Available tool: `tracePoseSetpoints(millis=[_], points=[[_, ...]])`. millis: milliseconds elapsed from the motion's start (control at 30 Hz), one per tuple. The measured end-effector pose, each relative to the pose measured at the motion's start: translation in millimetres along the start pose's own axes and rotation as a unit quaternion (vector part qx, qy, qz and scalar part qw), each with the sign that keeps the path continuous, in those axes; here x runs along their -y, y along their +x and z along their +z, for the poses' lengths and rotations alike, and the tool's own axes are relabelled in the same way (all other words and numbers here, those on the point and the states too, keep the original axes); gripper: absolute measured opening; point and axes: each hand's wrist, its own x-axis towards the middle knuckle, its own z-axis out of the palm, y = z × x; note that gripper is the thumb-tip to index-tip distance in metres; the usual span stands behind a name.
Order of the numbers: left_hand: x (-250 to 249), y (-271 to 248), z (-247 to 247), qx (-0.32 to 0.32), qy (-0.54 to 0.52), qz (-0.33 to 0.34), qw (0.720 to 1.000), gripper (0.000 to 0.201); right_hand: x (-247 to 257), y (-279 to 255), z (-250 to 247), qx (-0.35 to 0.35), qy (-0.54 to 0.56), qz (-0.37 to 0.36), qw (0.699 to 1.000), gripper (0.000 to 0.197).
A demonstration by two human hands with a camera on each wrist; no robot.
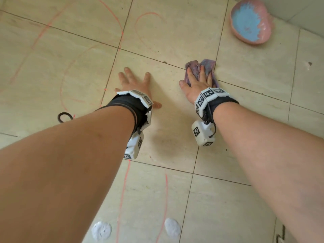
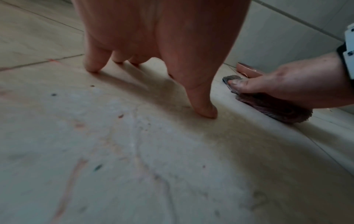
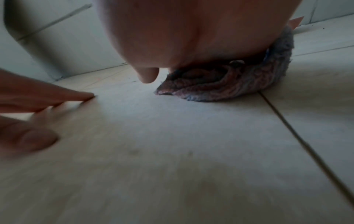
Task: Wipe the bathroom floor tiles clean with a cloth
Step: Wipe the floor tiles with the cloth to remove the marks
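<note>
A crumpled purple-blue cloth (image 1: 208,67) lies on the beige floor tiles (image 1: 166,102), over a grout line. My right hand (image 1: 196,79) presses flat on it with straight fingers; the thumb sits off the cloth on bare tile. The right wrist view shows the cloth (image 3: 220,84) bunched under the palm. To the left of it, my left hand (image 1: 133,81) rests on the tile with fingers spread. In the left wrist view its fingertips (image 2: 206,112) touch the floor, and the right hand (image 2: 287,84) lies on the cloth (image 2: 277,109) beyond.
A pink bowl with blue inside (image 1: 250,21) stands on the floor at the far right by the wall (image 1: 298,7). Pink-red curved marks (image 1: 70,76) run across the tiles on the left and near side (image 1: 126,181). A black hair tie (image 1: 64,117) lies left. Two white blobs (image 1: 101,231) sit nearest me.
</note>
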Motion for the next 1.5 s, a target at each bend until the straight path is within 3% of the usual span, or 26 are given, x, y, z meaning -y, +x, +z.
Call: tracePoseSetpoints(millis=[300, 500, 700, 1033, 1200, 1367, 1433, 1500], points=[[36.8, -32.6, 18.4, -0.007, 0.042, 0.027, 0.999, 0.096, 33.9, -60.2, 45.3, 0.042, -0.032, -0.054, 0.997, 0.066], [72.2, -55.8, 26.4, -0.025, 0.006, -0.056, 0.998, 0.106, 38.4, -66.8, 55.8, 0.036, -0.054, -0.068, 0.996, 0.066], [157.0, -72.3, 26.9, -0.048, -0.045, -0.162, 0.985, 0.117, 51.5, -75.4, 59.8, 0.024, -0.056, -0.047, 0.997, 0.067], [229.5, -113.2, 61.1, -0.035, -0.153, -0.252, 0.955, 0.122, 183.8, -103.4, 93.1, 0.065, -0.094, -0.196, 0.974, 0.061], [252.0, -135.9, 81.7, -0.031, -0.200, -0.298, 0.933, 0.129, 216.8, -131.9, 118.1, 0.099, -0.140, -0.280, 0.944, 0.061], [266.4, -152.3, 97.9, -0.045, -0.227, -0.328, 0.916, 0.131, 203.0, -162.9, 140.4, 0.114, -0.218, -0.378, 0.893, 0.060], [269.6, -158.2, 103.0, -0.044, -0.242, -0.335, 0.909, 0.131, 177.6, -157.4, 132.3, 0.113, -0.255, -0.386, 0.879, 0.059], [270.2, -162.8, 106.6, -0.044, -0.253, -0.338, 0.905, 0.129, 157.6, -144.2, 116.5, 0.104, -0.274, -0.362, 0.885, 0.058]])
